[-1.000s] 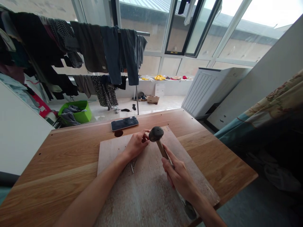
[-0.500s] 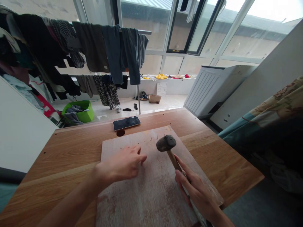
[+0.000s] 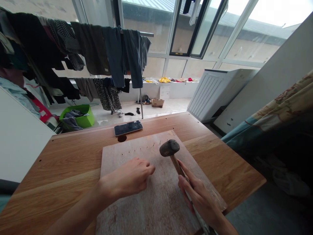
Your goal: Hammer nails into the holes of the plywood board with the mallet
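My right hand (image 3: pixel 198 189) is wrapped round the wooden handle of a hammer (image 3: pixel 169 148). Its dark, blunt head hovers over the upper right part of a worn wooden board (image 3: pixel 146 202). My left hand (image 3: pixel 133 174) is over the middle of the board, fingers curled in with the thumb side to the right; whatever they may hold is hidden. Along the board's far side runs a row of nails: several look like dark dots near the surface, while a thin nail (image 3: pixel 153 144) stands up at the right end, with another beside it near the hammer head.
The board lies on a wooden table (image 3: pixel 207 147). Beyond it a phone (image 3: pixel 128 128) lies beside a round hole (image 3: pixel 122 138) in the tabletop. Past the table are a rack of hanging clothes (image 3: pixel 112 55), a green basket (image 3: pixel 86 120) and a white washboard-like unit (image 3: pixel 205 94).
My left hand has drawn back slightly from the nail row, and its fingers have curled in more. The hammer stays in about the same place over the board. The view has shifted a little.
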The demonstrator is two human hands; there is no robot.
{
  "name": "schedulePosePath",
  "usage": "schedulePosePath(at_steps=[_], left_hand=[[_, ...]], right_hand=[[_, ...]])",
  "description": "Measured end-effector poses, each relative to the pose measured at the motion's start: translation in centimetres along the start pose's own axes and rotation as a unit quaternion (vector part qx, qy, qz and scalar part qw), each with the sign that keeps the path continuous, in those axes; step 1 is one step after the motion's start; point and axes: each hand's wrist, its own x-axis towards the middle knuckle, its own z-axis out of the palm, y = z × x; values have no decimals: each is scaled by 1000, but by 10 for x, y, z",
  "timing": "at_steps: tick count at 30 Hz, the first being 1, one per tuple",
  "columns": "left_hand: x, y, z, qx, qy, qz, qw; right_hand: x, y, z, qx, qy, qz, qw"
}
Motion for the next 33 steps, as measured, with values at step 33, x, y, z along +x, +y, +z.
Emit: schedulePosePath(at_steps=[33], left_hand=[[56, -77, 42, -311, 356, -77, 878]], right_hand=[[1, 1, 3, 11, 17, -2, 1000]])
